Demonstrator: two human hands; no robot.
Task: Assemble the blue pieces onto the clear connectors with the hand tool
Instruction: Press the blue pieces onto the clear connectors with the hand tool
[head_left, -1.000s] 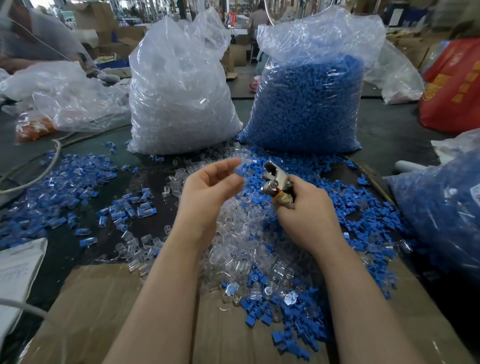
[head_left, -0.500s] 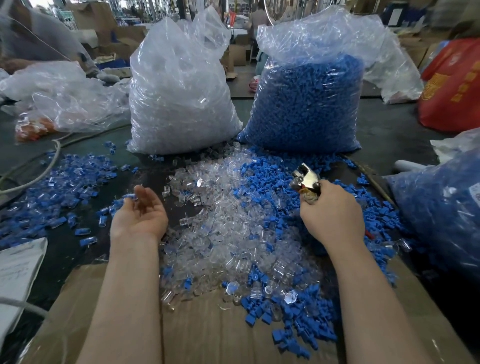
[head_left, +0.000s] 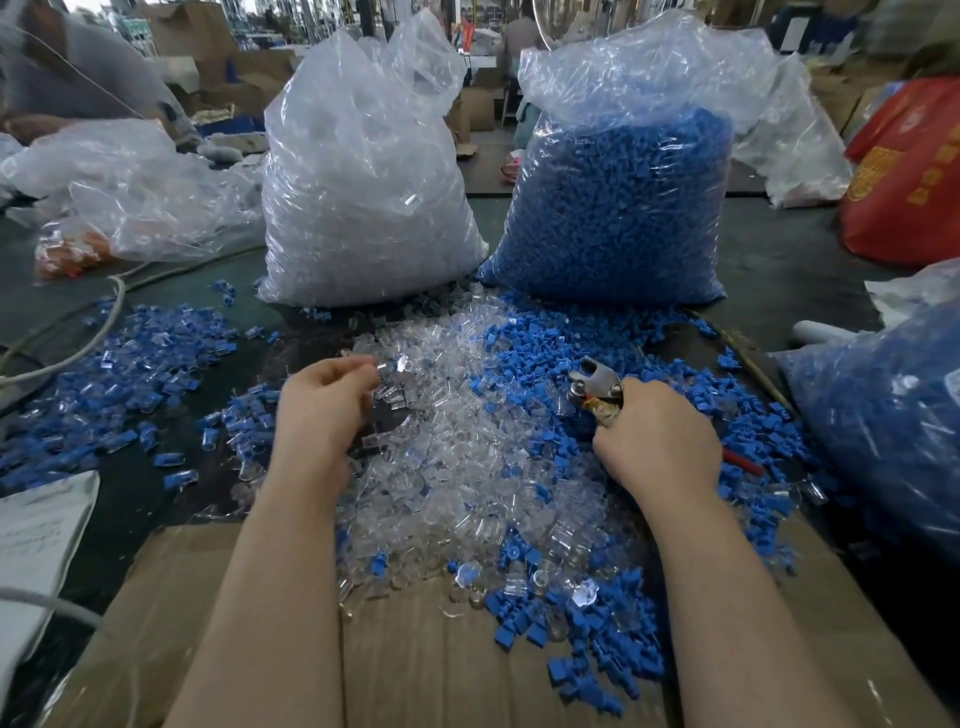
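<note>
— Hands?
— Left hand (head_left: 321, 410): fingers curled down at near-left edge of clear connector pile (head_left: 457, 415); grip on any one piece impossible to tell. Right hand (head_left: 655, 441): closed round hand tool (head_left: 595, 387), at right edge of pile, metal head up.
— Stock?
— Blue pieces (head_left: 561, 343): loose, right of and behind pile. Bag of clear parts (head_left: 363, 208), bag of blue parts (head_left: 618, 208): upright behind pile. Assembled pieces (head_left: 119, 379): scattered left of pile.

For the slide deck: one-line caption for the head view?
Left hand reaches into clear connectors; right hand grips hand tool over blue pieces.
</note>
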